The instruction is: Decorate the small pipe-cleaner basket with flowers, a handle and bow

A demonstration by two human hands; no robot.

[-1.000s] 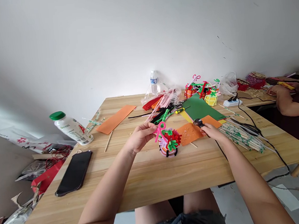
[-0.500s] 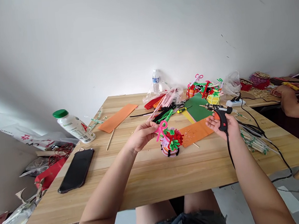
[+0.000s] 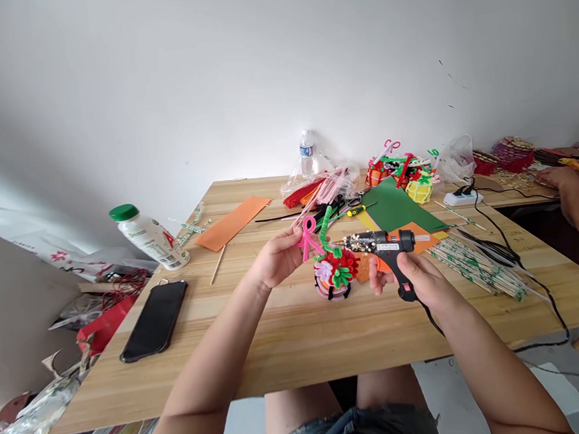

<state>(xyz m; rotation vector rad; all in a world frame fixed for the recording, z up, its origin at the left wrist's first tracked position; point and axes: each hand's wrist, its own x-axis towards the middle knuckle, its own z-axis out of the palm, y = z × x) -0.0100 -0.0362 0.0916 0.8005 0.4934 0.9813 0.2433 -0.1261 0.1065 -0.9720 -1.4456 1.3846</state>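
Between thumb and fingers, my left hand (image 3: 283,256) pinches a pink pipe-cleaner bow (image 3: 310,238). My right hand (image 3: 417,277) grips a black hot glue gun (image 3: 379,242), its nozzle pointing left toward the bow and a green pipe-cleaner stem (image 3: 326,226). Bits of debris cling to the gun's barrel. Just below the bow stands a small pipe-cleaner flower basket (image 3: 333,287) on the table, with red, lilac and green blooms and a striped base. I cannot tell whether the nozzle touches the stem.
A phone (image 3: 154,320) and a white bottle with green cap (image 3: 149,236) are on the left. Behind lie pipe cleaners (image 3: 312,192), green paper (image 3: 401,205) and finished baskets (image 3: 420,188). Wrapped sticks (image 3: 477,269) and a power strip (image 3: 462,197) are right, near another person's hand (image 3: 562,179).
My right hand has brought the glue gun leftward and turned it, so its nozzle is now close to the bow and green stem. My left hand still holds the bow in nearly the same place.
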